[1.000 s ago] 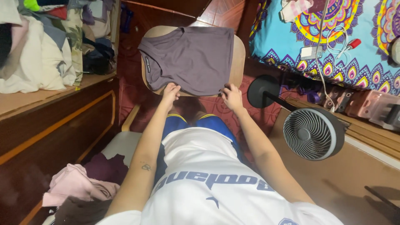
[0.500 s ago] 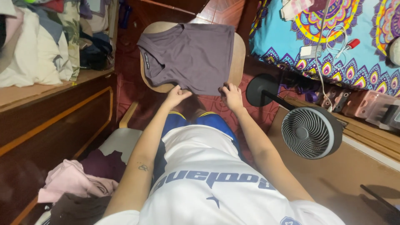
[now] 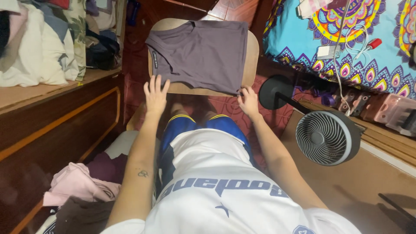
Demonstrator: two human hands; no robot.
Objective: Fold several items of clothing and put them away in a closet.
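A grey sleeveless top [image 3: 203, 54] lies spread flat on a small wooden board [image 3: 253, 56] in front of my knees. My left hand [image 3: 155, 94] hovers open with fingers spread at the board's near left corner, just beside the top's armhole, holding nothing. At the top's near right corner, my right hand [image 3: 248, 100] pinches the hem at the board's edge.
A grey fan [image 3: 326, 138] on a black stand [image 3: 274, 92] stands to the right. A bed with a patterned blue cover [image 3: 355, 47] lies beyond it. Piled clothes [image 3: 39, 47] sit on a wooden shelf at left; a pink garment [image 3: 73, 186] lies by my left elbow.
My left hand has let go of the top's near edge, moved left and opened its fingers. My right hand stays at the right corner.
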